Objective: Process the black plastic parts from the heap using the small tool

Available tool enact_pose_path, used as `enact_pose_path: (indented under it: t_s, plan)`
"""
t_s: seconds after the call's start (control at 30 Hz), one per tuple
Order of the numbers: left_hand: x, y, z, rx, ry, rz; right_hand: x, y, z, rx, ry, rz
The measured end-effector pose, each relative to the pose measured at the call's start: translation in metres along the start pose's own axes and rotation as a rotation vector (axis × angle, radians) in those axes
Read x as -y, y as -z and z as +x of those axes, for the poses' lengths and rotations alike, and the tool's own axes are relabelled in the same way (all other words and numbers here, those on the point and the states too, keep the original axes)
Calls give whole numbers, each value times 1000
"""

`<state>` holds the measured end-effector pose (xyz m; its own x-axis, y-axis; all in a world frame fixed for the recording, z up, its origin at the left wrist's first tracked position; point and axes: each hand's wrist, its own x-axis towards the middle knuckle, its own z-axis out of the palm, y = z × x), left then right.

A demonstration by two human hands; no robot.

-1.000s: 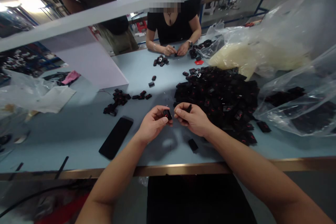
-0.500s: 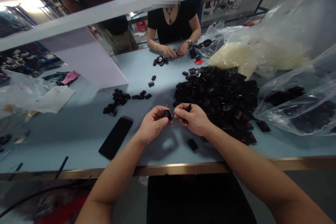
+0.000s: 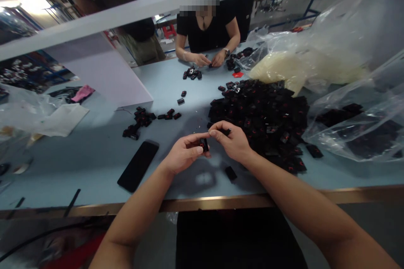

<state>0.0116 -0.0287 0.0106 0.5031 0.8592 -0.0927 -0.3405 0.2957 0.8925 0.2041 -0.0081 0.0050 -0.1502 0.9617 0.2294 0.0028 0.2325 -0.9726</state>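
Small black plastic block between 2 hands.

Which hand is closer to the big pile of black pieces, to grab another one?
The right hand. The big pile lies just past it on its own side. The left hand is farther from the pile and is pinching a small black piece, so the right would likely get there first.

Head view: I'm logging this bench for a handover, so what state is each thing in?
left hand, fingers pinched on small black part
right hand, fingers closed on second black part
phone, lying flat, screen dark
pile of parts, loose heap on the table
clear bag, slumped, black parts inside
lone part, lying near table edge
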Motion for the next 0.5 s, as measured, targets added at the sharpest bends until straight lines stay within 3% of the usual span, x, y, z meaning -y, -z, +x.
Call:
enact_pose_path:
  t_s: [0.5]
  plan:
    - [2, 3, 0, -51, -8, 5, -5, 3, 3, 38, 34, -194]
